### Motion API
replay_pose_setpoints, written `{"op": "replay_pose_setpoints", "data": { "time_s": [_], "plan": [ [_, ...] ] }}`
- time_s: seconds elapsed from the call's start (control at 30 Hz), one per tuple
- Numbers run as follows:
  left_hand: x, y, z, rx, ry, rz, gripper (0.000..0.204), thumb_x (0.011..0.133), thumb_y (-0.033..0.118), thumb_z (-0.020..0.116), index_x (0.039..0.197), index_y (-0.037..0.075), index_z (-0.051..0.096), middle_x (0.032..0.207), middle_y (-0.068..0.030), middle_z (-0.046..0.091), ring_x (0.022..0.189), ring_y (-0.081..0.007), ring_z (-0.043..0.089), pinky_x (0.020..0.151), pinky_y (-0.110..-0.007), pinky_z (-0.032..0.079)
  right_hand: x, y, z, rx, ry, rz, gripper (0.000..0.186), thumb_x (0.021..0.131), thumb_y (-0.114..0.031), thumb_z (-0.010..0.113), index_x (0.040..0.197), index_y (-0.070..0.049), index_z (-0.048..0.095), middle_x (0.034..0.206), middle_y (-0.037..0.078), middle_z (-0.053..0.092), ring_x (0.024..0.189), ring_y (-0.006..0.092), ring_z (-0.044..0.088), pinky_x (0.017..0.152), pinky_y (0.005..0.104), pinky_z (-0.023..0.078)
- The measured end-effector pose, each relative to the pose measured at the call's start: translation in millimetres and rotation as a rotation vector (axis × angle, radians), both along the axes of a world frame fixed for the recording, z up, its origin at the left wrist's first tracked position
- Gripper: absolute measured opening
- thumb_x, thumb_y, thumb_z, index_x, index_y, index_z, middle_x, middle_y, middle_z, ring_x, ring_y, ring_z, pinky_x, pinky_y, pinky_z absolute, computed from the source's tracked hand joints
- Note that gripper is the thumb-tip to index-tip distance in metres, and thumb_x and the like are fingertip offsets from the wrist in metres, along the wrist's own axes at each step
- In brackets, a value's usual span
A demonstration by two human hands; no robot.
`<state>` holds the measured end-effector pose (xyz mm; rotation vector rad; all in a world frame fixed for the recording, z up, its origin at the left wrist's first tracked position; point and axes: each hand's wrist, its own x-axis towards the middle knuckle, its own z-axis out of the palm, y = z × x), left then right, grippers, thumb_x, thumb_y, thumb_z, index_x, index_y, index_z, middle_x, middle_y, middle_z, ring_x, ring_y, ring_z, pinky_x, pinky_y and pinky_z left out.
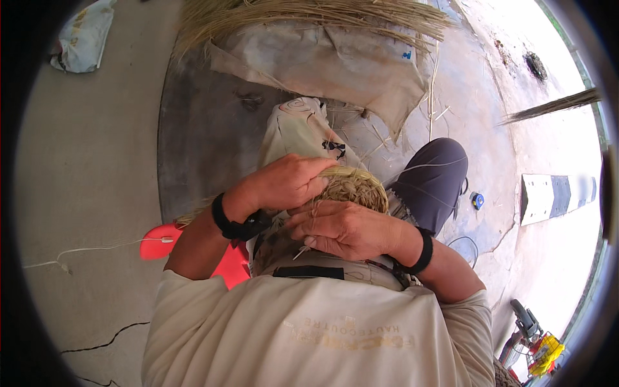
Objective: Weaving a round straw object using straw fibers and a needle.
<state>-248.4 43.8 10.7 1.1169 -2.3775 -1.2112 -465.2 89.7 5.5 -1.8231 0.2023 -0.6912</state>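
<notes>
A round woven straw piece [354, 188], like a small basket with loose stalk ends inside, rests in my lap. My left hand [288, 182] grips its rim at the upper left, thumb and fingers closed on it. Across its near side lies my right hand [345, 227], fingers curled in a pinch. A thin pale strand end [301, 253] sticks out below those fingertips. The near edge of the woven piece is hidden behind my right hand. A pale printed cloth [296, 132] covers my left leg, just beyond the left hand.
Long dry straw stalks [309, 16] lie at the far side over a beige cloth [322, 61]. A blue tape measure [477, 200] sits right of my knee. The red plastic seat [232, 266] is under me, with a white cord [103, 248] to its left. A striped board [558, 197] lies far right.
</notes>
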Motion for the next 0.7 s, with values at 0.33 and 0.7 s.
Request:
{"op": "replay_pose_setpoints", "data": {
  "time_s": [0.33,0.7],
  "plan": [
    [8,1,-10,-0.086,-0.155,0.209,0.027,0.098,0.027,0.068,0.100,0.000,0.067,0.085,-0.0257,0.068,0.084,-0.0494,0.066,0.071,-0.051,0.053,-95,-4,14,-0.139,0.168,-0.248,0.021,0.103,-0.017,0.064,0.113,0.001,0.070,0.130,0.023,0.068,0.124,0.0387,0.065,0.104,0.0438,0.052],
    [109,-47,12,-0.460,-0.377,0.752,0.021,0.098,0.023,0.064,0.102,0.002,0.067,0.090,-0.0270,0.071,0.087,-0.0494,0.068,0.074,-0.055,0.055,-399,52,44,0.194,0.586,-1.916,0.042,0.111,-0.033,0.057,0.141,-0.006,0.066,0.099,0.001,0.066,0.057,-0.0001,0.039,0.046,0.0180,0.029]
  ]
}}
